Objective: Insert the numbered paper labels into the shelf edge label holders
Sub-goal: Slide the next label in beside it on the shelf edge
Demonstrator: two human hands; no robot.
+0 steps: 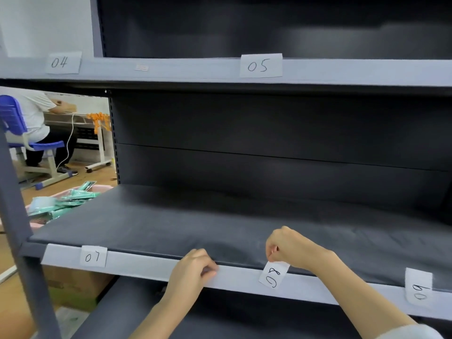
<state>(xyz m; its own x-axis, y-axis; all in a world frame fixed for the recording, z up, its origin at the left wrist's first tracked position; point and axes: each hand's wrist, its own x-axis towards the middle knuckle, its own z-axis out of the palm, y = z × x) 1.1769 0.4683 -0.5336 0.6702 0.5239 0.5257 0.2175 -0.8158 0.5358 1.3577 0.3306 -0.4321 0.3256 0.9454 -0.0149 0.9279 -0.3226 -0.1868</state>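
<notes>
Nearest, the left hand (193,267) pinched the label holder strip (146,266) while the right hand (285,248) pinched label 08 (274,275), hanging crooked over it, likely mid-insertion; next it needed squaring and seating.

Both forearms are bare, and a pale grey sleeve (411,332) edge shows on the right arm.

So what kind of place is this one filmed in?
Probably a stockroom or workshop, not an open shop: bare dark metal shelving with handwritten paper number labels like 05, a brown cardboard box on the floor, and a person seated at a white desk behind.
</notes>
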